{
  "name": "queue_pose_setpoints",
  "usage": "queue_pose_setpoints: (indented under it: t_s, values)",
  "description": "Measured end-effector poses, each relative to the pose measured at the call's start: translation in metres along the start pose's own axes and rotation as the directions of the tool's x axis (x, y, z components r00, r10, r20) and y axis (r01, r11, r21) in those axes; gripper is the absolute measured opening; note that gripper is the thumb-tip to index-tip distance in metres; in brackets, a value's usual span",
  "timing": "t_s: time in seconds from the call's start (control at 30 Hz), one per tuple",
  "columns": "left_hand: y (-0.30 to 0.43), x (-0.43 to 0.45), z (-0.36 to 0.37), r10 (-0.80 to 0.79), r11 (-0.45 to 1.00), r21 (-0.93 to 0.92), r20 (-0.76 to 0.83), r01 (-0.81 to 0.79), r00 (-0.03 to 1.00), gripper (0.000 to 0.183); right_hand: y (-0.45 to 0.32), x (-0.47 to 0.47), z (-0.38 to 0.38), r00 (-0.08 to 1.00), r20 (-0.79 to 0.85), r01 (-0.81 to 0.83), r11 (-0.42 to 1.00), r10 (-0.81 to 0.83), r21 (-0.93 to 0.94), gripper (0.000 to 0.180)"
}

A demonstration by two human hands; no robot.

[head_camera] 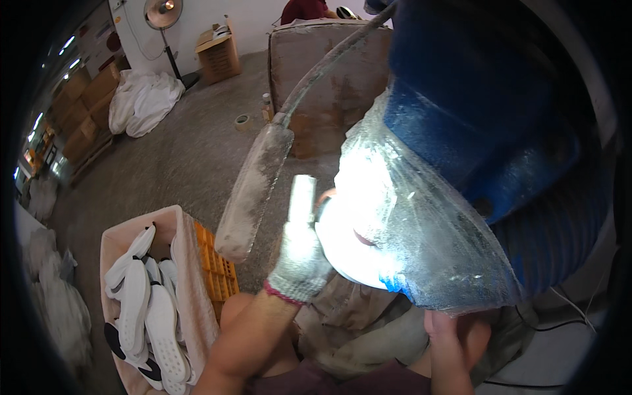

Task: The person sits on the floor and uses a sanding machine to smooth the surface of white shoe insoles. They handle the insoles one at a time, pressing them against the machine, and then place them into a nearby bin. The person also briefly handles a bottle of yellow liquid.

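Note:
My left hand (302, 247), in a grey-white knit glove with a red cuff, grips a white piece (340, 252) that looks like a shoe sole. Strong glare washes out its surface. One finger points up along its left side, with a pale cover over it. A clear plastic sheet (434, 252) hangs from a blue machine (469, 98) and covers the right side of the white piece. Behind the sheet's lower edge my right hand is hidden; only the wrist and forearm show. A bit of blue shows at the piece's lower edge.
On my left, a cloth-lined orange crate (217, 256) holds several white shoe soles (163, 316). A bent metal arm with a dusty padded end (254, 192) hangs before me. Beyond stand a large worn box (331, 89), a tape roll (242, 122), a pedestal heater (164, 15) and a person (303, 11).

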State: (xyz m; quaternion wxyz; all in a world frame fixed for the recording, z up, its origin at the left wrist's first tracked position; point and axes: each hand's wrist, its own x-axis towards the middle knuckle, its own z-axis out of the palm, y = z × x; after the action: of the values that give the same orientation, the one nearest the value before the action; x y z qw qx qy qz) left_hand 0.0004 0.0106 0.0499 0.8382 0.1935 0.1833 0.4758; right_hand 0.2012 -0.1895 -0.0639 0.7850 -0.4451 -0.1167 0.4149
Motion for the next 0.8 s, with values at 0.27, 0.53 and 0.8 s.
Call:
queue_pose_setpoints:
  t_s: [0.27, 0.53, 0.8]
  values:
    - [-0.043, -0.014, 0.001, -0.031, 0.981, 0.19, -0.102, 0.05, 0.994, 0.05, 0.006, -0.019, -0.021, 0.968, -0.192, 0.104, 0.954, -0.162, -0.282, 0.051]
    - [-0.023, -0.012, -0.019, -0.25, 0.967, 0.054, -0.014, 0.251, 0.968, 0.066, -0.012, -0.081, 0.025, 0.983, -0.057, 0.139, 0.91, -0.175, -0.39, 0.059]
    - [-0.038, -0.014, 0.002, -0.12, 0.963, 0.22, -0.159, 0.154, 0.98, 0.055, -0.015, -0.073, 0.028, 0.967, -0.223, 0.047, 0.949, -0.122, -0.313, 0.059]
